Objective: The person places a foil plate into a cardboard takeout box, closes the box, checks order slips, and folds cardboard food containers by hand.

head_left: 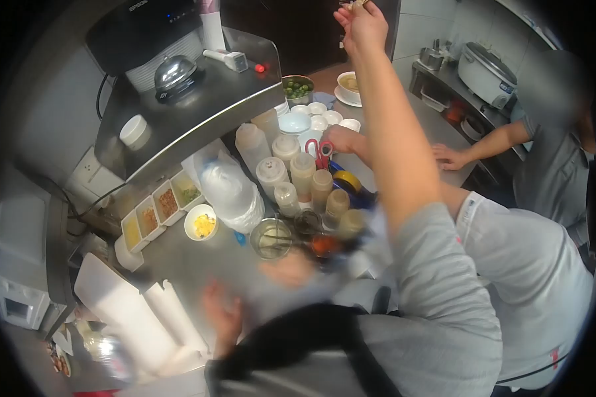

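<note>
My right arm reaches far forward over the counter, and my right hand [363, 28] is at the top edge of the view. Its fingers are pinched around a small pale-brown thing [355, 3], partly cut off, whose kind I cannot tell. Low over the metal counter [202, 268], my left hand [222, 312] is blurred, with fingers apart and nothing in them. Beside it lies an unfolded white carton [122, 308]. Farther forward stand a white bowl with yellow pieces [203, 223] and a metal container [271, 238].
A co-worker's blurred hand [289, 270] is near my left hand; another hand [344, 140] is by red-handled scissors [319, 153]. Squeeze bottles [303, 173] crowd the middle. Topping tubs [167, 202] line the left. A metal shelf [205, 99] overhangs the back. Another person [549, 159] stands right.
</note>
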Motion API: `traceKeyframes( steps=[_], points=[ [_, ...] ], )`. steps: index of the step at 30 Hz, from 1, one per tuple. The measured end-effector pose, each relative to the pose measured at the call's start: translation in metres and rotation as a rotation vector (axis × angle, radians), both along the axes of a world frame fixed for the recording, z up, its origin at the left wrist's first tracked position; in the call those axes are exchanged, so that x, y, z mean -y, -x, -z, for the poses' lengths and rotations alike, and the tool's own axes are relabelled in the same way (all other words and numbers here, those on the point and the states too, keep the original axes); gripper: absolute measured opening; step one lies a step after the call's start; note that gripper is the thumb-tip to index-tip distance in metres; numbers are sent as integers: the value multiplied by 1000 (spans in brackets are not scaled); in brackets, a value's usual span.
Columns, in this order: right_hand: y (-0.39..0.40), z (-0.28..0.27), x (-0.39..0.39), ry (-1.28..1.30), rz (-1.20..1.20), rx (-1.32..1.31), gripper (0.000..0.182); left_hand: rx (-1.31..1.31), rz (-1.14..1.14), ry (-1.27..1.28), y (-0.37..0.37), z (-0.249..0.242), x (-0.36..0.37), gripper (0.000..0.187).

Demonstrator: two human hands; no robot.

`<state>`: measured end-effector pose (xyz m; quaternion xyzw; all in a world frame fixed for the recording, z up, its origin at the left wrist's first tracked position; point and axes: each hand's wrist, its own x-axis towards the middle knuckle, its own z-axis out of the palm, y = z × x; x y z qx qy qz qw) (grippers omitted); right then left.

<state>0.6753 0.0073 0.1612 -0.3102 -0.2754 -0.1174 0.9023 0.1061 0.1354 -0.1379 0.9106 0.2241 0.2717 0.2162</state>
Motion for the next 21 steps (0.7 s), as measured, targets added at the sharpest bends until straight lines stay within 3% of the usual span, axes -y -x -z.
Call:
traceKeyframes(
  steps=[3,4,7,10,13,14,17,21],
  points=[
    [-18,15,-19,54,257,-489,35,-140,-83,-79,4,34,1,57],
    [-50,30,-19,130,234,-556,42,-178,-120,-89,3,44,1,61],
    [-91,57,-27,279,437,-661,37,-249,-148,-169,-2,53,0,62],
    [-129,67,-36,455,640,-609,38,-312,-170,-138,-9,40,5,66],
    [-142,58,-42,428,524,-661,42,-329,-178,-151,-13,35,8,63],
    [-145,54,-50,359,616,-694,28,-330,-184,-132,-14,36,7,62],
    [-152,48,-47,329,502,-611,41,-346,-203,-88,-14,38,7,61],
    [-161,50,-57,363,504,-530,33,-368,-207,-123,-18,32,9,62]
  ],
)
